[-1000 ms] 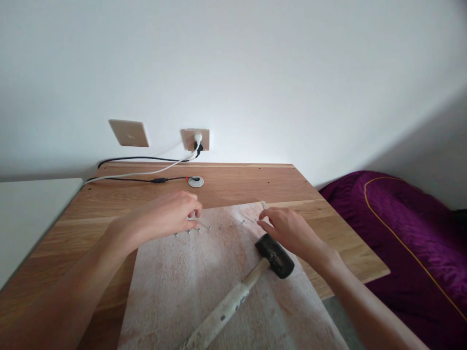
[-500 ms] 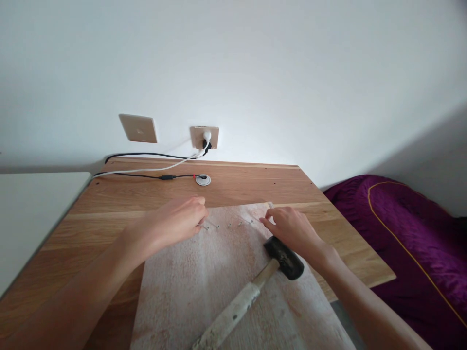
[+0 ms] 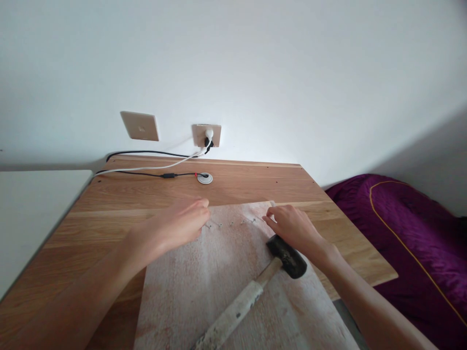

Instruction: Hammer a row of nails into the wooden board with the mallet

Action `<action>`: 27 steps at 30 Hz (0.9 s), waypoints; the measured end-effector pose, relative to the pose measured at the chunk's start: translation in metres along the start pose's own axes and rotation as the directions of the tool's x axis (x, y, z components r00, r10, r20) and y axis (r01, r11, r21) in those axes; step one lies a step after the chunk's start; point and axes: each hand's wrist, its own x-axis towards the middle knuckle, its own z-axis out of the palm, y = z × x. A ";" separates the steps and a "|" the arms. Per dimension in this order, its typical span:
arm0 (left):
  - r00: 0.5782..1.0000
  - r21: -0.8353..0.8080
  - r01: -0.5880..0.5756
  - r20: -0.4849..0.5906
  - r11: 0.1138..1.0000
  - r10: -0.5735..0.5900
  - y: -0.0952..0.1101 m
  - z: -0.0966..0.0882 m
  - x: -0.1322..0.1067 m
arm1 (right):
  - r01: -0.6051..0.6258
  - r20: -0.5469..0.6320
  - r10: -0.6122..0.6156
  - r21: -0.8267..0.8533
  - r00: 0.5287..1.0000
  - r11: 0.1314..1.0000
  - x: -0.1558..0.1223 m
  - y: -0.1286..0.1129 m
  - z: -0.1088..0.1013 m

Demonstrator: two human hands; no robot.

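My left hand (image 3: 188,221) is closed with curled fingers over the far left part of a pale, worn wooden board (image 3: 175,291). At its fingertips, whatever it may pinch is hidden. Several small nails (image 3: 221,224) stand in a row across the board, between my two hands. My right hand (image 3: 292,224) is at the row's right end, thumb and forefinger drawn together; I cannot make out what is between them. Below that hand a mallet (image 3: 286,255) with a black head lies diagonally on the board, its whitish handle toward me.
The board rests on a wooden table (image 3: 109,233) against a white wall. Cables (image 3: 146,168) run along the back to a wall socket (image 3: 215,131) and a round grommet (image 3: 205,178). Purple fabric (image 3: 419,233) lies to the right, a white surface (image 3: 36,218) to the left.
The view has shifted very slightly. Both hands keep nearly the same places at the ends of the nail row, and the mallet lies as before.
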 end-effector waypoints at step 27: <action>1.000 0.171 0.010 -0.014 0.985 -0.007 0.023 -0.015 -0.001 | 0.094 0.012 -0.094 0.001 0.995 0.996 -0.002 0.004 -0.003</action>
